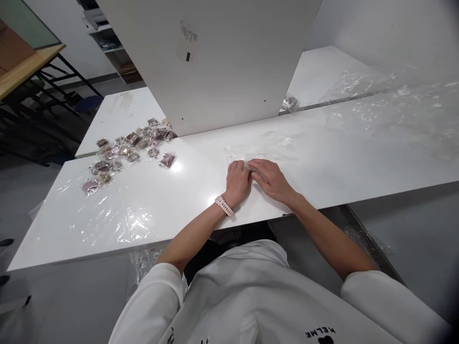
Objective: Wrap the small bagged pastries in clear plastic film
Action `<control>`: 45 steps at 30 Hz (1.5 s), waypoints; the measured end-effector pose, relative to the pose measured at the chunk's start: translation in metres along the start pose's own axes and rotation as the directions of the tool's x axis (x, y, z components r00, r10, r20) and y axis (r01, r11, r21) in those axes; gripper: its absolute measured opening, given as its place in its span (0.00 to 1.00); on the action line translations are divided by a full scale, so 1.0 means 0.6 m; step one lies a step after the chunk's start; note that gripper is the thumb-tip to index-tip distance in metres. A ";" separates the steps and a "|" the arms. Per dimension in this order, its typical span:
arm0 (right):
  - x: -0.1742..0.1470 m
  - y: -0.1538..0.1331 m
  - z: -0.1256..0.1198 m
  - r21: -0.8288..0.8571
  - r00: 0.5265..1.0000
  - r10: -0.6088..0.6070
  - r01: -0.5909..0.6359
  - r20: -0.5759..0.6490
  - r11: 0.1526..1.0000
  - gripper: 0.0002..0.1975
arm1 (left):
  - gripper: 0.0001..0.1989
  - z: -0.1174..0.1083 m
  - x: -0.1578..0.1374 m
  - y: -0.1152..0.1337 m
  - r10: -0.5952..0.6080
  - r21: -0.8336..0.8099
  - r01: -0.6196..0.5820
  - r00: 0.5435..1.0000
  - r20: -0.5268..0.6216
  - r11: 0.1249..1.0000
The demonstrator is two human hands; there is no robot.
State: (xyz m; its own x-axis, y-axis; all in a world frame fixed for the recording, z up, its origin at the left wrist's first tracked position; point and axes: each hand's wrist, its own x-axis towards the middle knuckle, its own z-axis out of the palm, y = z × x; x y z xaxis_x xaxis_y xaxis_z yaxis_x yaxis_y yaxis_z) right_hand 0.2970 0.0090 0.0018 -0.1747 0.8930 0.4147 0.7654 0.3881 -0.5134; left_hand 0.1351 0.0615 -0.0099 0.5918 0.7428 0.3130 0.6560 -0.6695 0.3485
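Observation:
Both hands meet over the near edge of a piece of clear plastic film (260, 149), which lies loosely spread on the white table. My left hand (238, 182), with a pale pink band on the wrist, has its fingers curled down and closed on that edge. Beside it, nearly touching, my right hand (271, 181) has its fingers bent and pressed together on the same edge. What lies under the fingertips is hidden.
A white table (201, 177) runs across the view. To the left lie several small clear-wrapped packets (132, 139) in a loose pile, and more plastic film (118, 220). An upright white panel (222, 62) stands behind my hands. Crumpled plastic (401, 110) spreads over the right side.

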 end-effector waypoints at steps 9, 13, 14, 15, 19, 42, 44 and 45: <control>0.029 0.064 -0.022 0.171 0.891 -0.153 0.086 0.428 0.981 0.30 | 0.28 -0.047 -0.027 -0.049 0.301 -0.106 -0.293 0.950 0.080 0.950; 0.039 0.070 -0.061 0.317 0.872 -0.032 -0.143 0.488 0.938 0.23 | 0.26 -0.040 -0.016 -0.046 0.295 -0.055 -0.290 0.948 0.119 0.955; 0.043 0.075 -0.071 0.337 0.883 0.077 -0.256 0.463 0.906 0.22 | 0.25 -0.036 -0.016 -0.046 0.286 -0.039 -0.283 0.952 0.112 0.958; 0.049 0.081 -0.081 0.356 0.885 0.218 -0.376 0.411 0.856 0.22 | 0.24 -0.034 -0.016 -0.045 0.285 -0.021 -0.284 0.953 0.104 0.959; 0.103 0.113 -0.101 0.539 0.748 0.609 -0.638 0.263 0.551 0.30 | 0.24 -0.029 -0.020 -0.044 0.337 0.052 -0.343 0.937 0.086 0.938; 0.277 0.077 -0.021 0.587 0.847 0.476 -0.515 0.237 0.624 0.12 | 0.16 -0.032 -0.037 -0.032 0.283 0.054 -0.290 0.953 0.104 0.956; 0.281 0.086 -0.021 0.482 0.833 0.516 -0.541 0.197 0.689 0.13 | 0.15 -0.033 -0.038 -0.031 0.284 0.078 -0.292 0.954 0.098 0.953; 0.277 0.088 -0.025 0.410 0.845 0.477 -0.534 0.242 0.739 0.16 | 0.14 -0.033 -0.039 -0.032 0.291 0.088 -0.299 0.952 0.091 0.950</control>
State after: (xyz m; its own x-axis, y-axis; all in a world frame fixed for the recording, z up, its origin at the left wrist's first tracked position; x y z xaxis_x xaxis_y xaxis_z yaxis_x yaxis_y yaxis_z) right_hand 0.3178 0.1747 0.0549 0.0674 0.9949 -0.0757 0.4054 -0.0966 -0.9090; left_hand 0.0996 0.0570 -0.0061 0.7973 0.5121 0.3195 0.4875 -0.8584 0.1596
